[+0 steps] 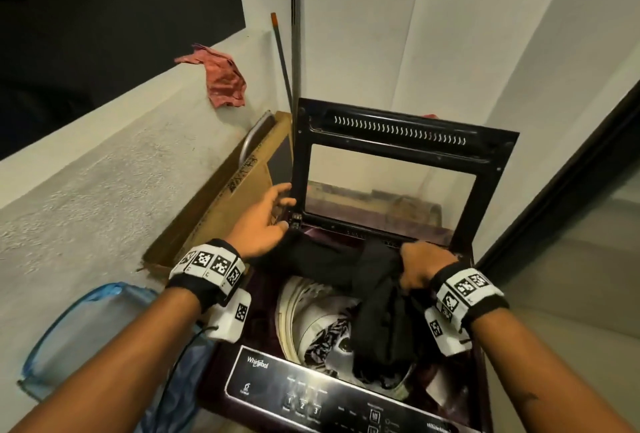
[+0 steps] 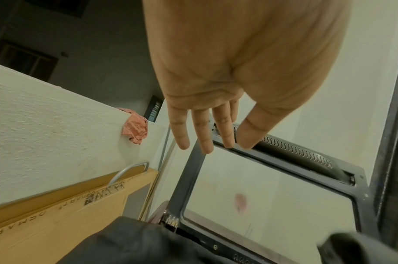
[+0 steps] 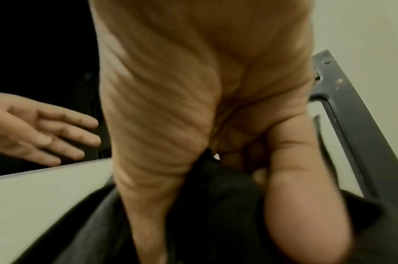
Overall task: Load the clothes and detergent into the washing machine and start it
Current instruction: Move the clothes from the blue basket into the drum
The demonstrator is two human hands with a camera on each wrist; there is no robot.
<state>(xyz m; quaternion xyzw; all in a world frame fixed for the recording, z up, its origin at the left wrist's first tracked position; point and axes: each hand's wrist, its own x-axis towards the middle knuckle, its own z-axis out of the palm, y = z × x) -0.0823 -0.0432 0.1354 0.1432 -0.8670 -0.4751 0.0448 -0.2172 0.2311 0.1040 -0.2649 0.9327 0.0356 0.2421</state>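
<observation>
Fabric of the black garment (image 1: 367, 280) looks soft, light and floppy, draped over the washing machine (image 1: 346, 394) drum; right hand (image 1: 420, 264) bunches it, left hand (image 1: 263, 218) hovers spread, empty.

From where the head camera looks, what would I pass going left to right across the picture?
Blue plastic tub → red cloth on the ledge → left hand → black garment over the washer drum → right hand gripping it → dark door frame.

black garment (image 1: 374, 294) draped over the open washing machine (image 1: 346, 398) drum rim, lid (image 1: 398, 169) upright.
</observation>
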